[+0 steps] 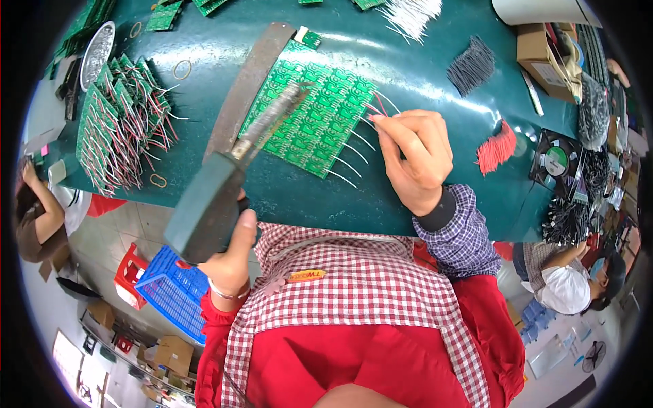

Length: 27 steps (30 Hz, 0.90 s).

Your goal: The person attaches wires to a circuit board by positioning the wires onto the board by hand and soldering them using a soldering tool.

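Left hand (pixel 230 266) wrapped round the soldering gun (pixel 204 207), the right hand (pixel 418 156) has fingers pinching a reddish wire (pixel 373 109), best held dead still against the green circuit panel (pixel 320 102).

The light is bright and even over the middle, and the shiny green table (pixel 381 211) throws back white streaks of glare near the top of the frame and again a bit right of there. The metal rod (pixel 269 121) of the gun-shaped tool (pixel 207 204), left of the middle, is smeared and fuzzy, but the right hand (pixel 416 153) and the checked apron (pixel 354 292) look nice and clear. Near the round black rim everything bends and gets squished and softer, and a patch at the lower left (pixel 68 350) glows almost plain white.
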Each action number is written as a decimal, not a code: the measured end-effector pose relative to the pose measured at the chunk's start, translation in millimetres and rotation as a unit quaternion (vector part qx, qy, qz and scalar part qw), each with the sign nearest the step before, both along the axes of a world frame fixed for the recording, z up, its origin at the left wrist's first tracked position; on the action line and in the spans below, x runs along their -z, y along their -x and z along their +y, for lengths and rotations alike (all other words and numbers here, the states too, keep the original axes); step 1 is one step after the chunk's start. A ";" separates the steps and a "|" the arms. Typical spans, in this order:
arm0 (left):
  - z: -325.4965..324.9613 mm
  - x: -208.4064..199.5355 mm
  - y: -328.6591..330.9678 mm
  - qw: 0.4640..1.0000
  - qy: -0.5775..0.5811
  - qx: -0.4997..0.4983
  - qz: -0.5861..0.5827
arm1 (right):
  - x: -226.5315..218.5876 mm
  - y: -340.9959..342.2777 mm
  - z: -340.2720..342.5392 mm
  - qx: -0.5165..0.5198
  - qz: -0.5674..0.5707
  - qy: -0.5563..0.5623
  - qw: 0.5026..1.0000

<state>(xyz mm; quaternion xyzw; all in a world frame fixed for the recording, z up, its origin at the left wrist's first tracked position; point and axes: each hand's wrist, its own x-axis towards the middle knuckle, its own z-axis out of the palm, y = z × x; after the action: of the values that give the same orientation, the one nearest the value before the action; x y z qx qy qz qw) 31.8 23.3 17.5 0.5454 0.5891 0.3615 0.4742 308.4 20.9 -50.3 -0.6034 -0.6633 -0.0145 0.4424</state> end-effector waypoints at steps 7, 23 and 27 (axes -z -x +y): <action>-15.9 10.2 -1.5 0.995 -0.025 0.088 0.033 | 3.7 3.3 -0.6 -0.032 0.023 0.034 0.999; -17.9 11.0 -2.2 0.988 -0.034 0.111 0.102 | 2.0 5.5 0.6 -0.036 0.039 0.069 0.996; -12.6 15.7 -1.1 0.968 -0.113 0.164 0.150 | 2.0 5.2 1.0 -0.036 0.040 0.065 0.996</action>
<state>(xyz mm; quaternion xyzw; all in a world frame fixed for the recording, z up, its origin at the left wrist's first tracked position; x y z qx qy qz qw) 32.9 10.6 1.8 0.7328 0.5113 0.2570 0.3681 303.2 21.9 -52.3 -0.6062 -0.6661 0.0687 0.4291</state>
